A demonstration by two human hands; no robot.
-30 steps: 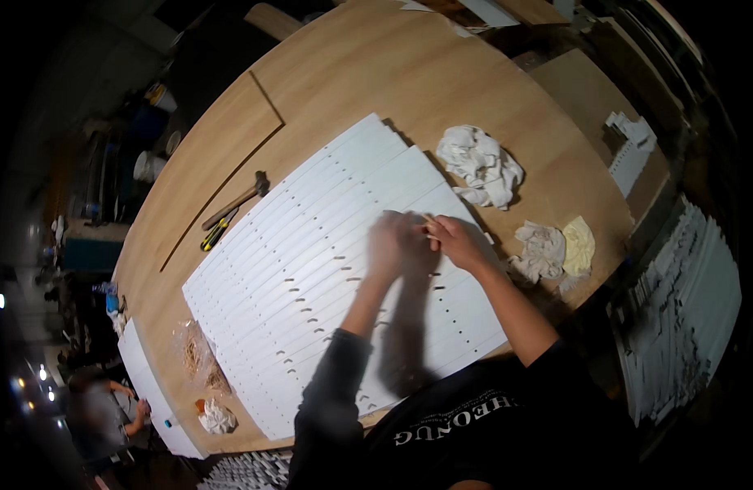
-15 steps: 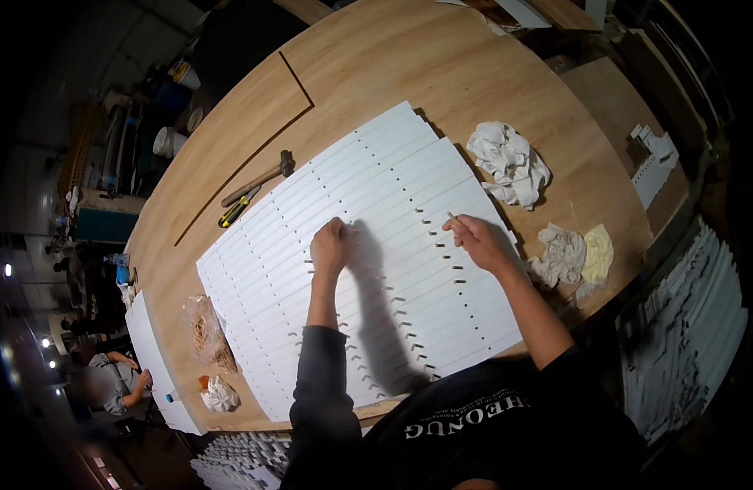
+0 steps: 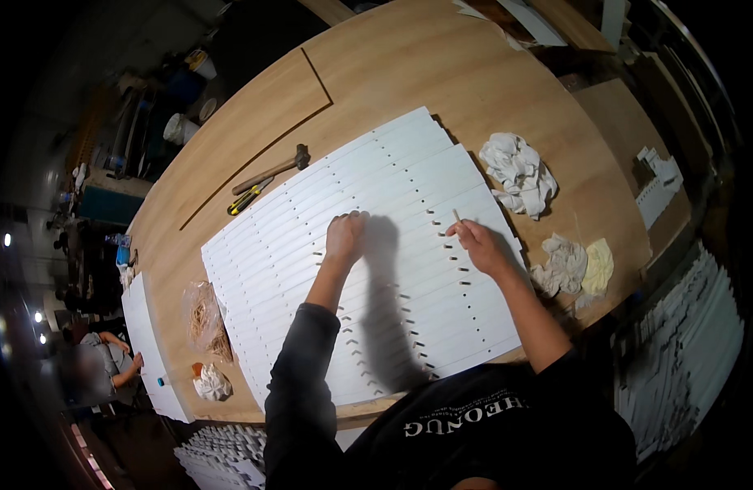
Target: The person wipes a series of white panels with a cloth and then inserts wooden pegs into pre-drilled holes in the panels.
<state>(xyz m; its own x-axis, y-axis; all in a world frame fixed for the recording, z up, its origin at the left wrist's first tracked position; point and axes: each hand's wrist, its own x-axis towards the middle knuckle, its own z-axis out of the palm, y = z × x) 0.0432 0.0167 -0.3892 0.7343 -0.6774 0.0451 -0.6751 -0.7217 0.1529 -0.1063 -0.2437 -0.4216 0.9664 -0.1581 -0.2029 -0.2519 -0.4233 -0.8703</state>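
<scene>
White boards (image 3: pixel 393 184) lie side by side on a wooden table, drilled with rows of small holes. Short wooden dowels (image 3: pixel 452 259) stick up out of many holes on the near and right part. My left hand (image 3: pixel 344 237) is closed low over the middle of the boards; its fingertips are turned away, so what they hold is hidden. Over the right part, my right hand (image 3: pixel 476 245) pinches a wooden dowel (image 3: pixel 455 216) between thumb and fingers, its pale end pointing up, beside a row of standing dowels.
Beyond the boards lie a hammer (image 3: pixel 272 170) and a yellow-black utility knife (image 3: pixel 246 199). A plastic bag of dowels (image 3: pixel 205 319) and a crumpled cloth (image 3: pixel 212 382) sit at left. More crumpled cloths (image 3: pixel 519 174) are at right. Another person (image 3: pixel 107 359) works at far left.
The whole view has shifted slightly. My left hand has turned a little, its fingertips pointing farther right. The dowel in my right hand stands more upright than before.
</scene>
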